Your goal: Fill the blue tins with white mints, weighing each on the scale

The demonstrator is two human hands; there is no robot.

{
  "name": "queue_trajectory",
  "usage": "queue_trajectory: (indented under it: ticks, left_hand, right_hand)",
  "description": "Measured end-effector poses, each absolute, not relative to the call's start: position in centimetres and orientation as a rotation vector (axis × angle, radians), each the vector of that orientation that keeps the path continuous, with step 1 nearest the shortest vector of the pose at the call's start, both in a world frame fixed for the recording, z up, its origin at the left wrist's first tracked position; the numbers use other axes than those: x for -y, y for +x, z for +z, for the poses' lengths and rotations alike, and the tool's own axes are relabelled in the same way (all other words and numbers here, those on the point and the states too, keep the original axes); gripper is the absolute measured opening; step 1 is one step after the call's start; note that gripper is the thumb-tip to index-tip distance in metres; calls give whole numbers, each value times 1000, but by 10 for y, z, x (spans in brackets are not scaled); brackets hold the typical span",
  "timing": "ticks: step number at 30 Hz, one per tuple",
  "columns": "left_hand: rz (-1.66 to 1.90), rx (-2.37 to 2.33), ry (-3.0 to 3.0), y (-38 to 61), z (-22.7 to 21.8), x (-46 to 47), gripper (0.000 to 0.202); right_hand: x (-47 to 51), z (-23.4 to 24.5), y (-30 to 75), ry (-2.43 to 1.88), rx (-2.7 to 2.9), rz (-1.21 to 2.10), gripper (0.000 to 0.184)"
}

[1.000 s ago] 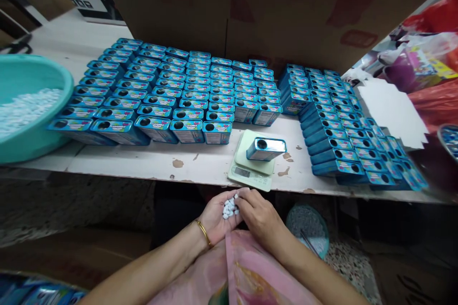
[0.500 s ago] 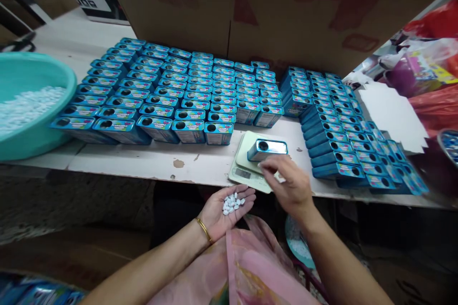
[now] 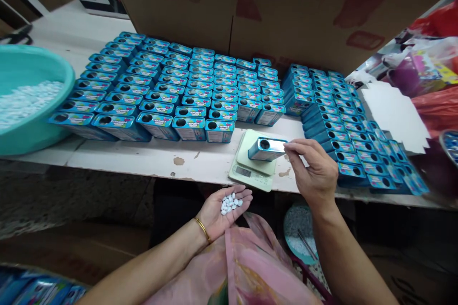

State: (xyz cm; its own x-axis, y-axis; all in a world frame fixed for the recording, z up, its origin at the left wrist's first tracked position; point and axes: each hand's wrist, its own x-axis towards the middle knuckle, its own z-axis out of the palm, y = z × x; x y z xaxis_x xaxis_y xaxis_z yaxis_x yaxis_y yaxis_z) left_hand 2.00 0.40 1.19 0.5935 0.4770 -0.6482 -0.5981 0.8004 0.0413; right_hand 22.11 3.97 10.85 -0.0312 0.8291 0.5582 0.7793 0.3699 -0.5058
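Note:
My left hand (image 3: 220,212) lies palm up below the table edge, cupped under a small heap of white candies (image 3: 229,203). A blue tin (image 3: 265,148) with a round hole in its top stands on a pale green scale (image 3: 252,166). My right hand (image 3: 315,171) has its fingers pinched together at the tin's right end, touching it. Whether a candy sits between the fingertips cannot be made out.
Several rows of matching blue tins (image 3: 171,90) fill the white table (image 3: 143,155), with more stacked at the right (image 3: 343,124). A teal basin (image 3: 34,100) of white candies stands at the left. A cardboard wall (image 3: 250,5) rises behind. A smaller bowl (image 3: 298,233) sits under the table.
My right hand left the candies in my left palm, rose to the scale and moved right to the tin's end. The left hand stayed cupped and shifted slightly.

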Motion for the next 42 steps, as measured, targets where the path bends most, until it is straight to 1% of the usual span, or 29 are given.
queue_trajectory:
  ticks: [11,21,23,28,30,33,37,40,42]
  left_hand:
    - [633,-687,-176,20,11,-3,24]
    - [621,-702,-176,21,11,-2,24]
    - [616,-710,-176,22,11,-3,24]
    - [625,-718,-173,21,8,-2,22]
    - [635,-718,-175,19,7,-2,23]
    - [644,-720,-186,16,5,-2,24]
    - [658,-724,-202,15,6,-3,23]
    - [664,-703,-200,16,8,-6,23]
    - [655,-674,-196,17,9,-6,23]
  right_hand:
    - [-58,98,214,-1368,1857,147,16]
    - [-44,96,239,-1449,1764,59,17]
    - [-45,94,241,-1487,1812,84,23]
    - [-56,88,240,-1495,2034,119,49]
    - [-60,85,240,-1492,2096,152,55]
    - [-65,81,241,-1497,2144,194,58]
    - [-66,86,239,-1486,2158,178,55]
    - [-50,93,225,-1470,2158,157,41]
    - [-30,90,208,-1376,2265,249,29]
